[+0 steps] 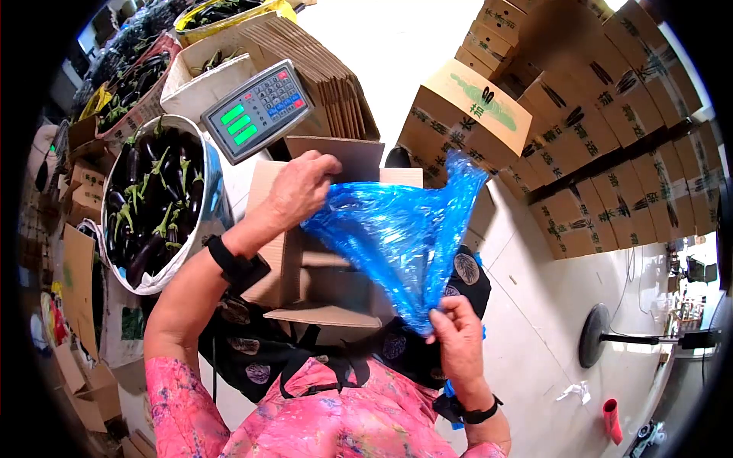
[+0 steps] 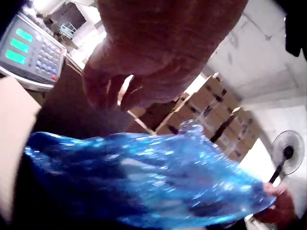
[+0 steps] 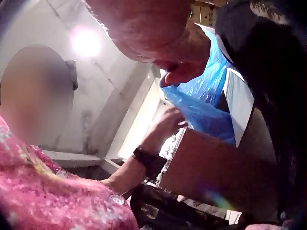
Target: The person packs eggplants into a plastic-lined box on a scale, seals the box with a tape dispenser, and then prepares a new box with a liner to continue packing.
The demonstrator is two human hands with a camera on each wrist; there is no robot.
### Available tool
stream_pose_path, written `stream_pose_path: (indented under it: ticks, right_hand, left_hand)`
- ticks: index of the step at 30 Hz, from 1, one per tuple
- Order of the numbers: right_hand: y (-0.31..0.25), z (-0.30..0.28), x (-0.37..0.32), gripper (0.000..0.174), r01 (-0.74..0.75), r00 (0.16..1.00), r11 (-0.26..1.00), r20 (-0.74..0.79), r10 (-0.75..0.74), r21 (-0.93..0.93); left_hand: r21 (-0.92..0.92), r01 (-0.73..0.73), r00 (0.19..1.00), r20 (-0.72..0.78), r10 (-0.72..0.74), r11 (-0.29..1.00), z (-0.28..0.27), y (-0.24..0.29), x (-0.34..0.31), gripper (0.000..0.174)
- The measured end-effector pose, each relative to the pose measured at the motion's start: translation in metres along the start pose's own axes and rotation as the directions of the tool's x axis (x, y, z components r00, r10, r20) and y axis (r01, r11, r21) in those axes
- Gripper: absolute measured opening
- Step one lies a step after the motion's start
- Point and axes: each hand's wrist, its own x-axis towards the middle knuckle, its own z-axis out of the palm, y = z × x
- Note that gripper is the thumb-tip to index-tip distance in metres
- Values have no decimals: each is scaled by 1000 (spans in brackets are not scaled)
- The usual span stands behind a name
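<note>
Stacked cartons point(image 1: 595, 114), scale point(image 1: 258, 109), aubergine tub point(image 1: 216, 200) around; left hand point(image 1: 301, 191), right hand point(image 1: 458, 340), each grip pinching blue bag point(image 1: 397, 237) over open box point(image 1: 328, 286)

Your head view is bright and even, bent hard by the fisheye and ringed in black. The pale floor point(image 1: 397, 46) beyond your left hand point(image 1: 301, 191) is washed out near white. Small highlights glint on the blue bag point(image 1: 397, 237). At the left wrist that hand looms dark and blurred, the bag smeared. At the right wrist a lamp point(image 3: 86, 42) flares beside your out-of-focus right hand point(image 3: 153, 28).
</note>
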Motion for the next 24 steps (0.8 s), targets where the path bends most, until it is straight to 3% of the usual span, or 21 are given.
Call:
stream_pose_path:
  ticks: [1,2,3,4,5,6,8,11,14,15,16,18,20,21,22,24]
  right_hand:
    - [2,6,-2,10,7,1000,1000,14,-7,-3]
    - [6,11,-3,10,16,999,1000,31,-16,-3]
    - [12,13,-4,12,42,998,999,51,-41,-21]
    - [13,17,-6,10,31,996,997,83,-25,-75]
    - [16,21,-7,10,62,993,985,111,-44,-160]
    - [19,24,-8,11,91,989,966,139,-58,-243]
    - [18,28,-4,18,469,871,803,343,-352,-368]
    - [11,30,-6,30,599,793,649,459,-400,-469]
    - [-11,20,-13,41,332,943,771,206,-261,-543]
    - [-4,9,-7,43,281,959,822,114,-259,-495]
    - [-4,0,-2,40,62,998,951,18,-60,-302]
    - [-2,-21,14,58,-111,979,993,175,102,41]
    - [-16,-9,20,78,-202,968,911,214,130,359]
    - [-13,-11,27,89,-233,963,921,205,174,312]
    - [-8,-12,36,80,-239,967,921,158,198,308]
    - [-18,-10,48,61,-187,946,966,299,127,179]
  left_hand:
    - [-159,-40,999,-18,38,986,-1,23,4,17]
    - [-282,50,996,90,-26,958,3,45,5,28]
    - [-419,195,972,200,-119,887,13,65,3,48]
    - [-439,289,943,282,-175,851,27,79,1,81]
    - [-433,249,935,340,-99,866,39,89,-2,93]
    - [-441,256,933,344,-101,860,51,100,-7,79]
    - [-273,337,842,515,-158,901,71,102,-7,44]
    - [-605,445,880,432,-197,660,90,105,-23,26]
    - [-553,206,972,211,-104,808,60,115,-32,20]
    - [-516,113,978,208,-4,849,48,119,-37,19]
    - [-519,-143,967,108,231,843,47,116,-44,23]
    - [-412,-364,883,134,451,835,20,137,-62,22]
    - [-336,-495,770,258,583,802,13,148,-84,30]
    - [-313,-534,709,340,618,785,11,153,-94,32]
    - [-282,-590,647,396,652,757,12,156,-104,34]
    - [-307,-606,605,421,676,734,15,159,-121,34]
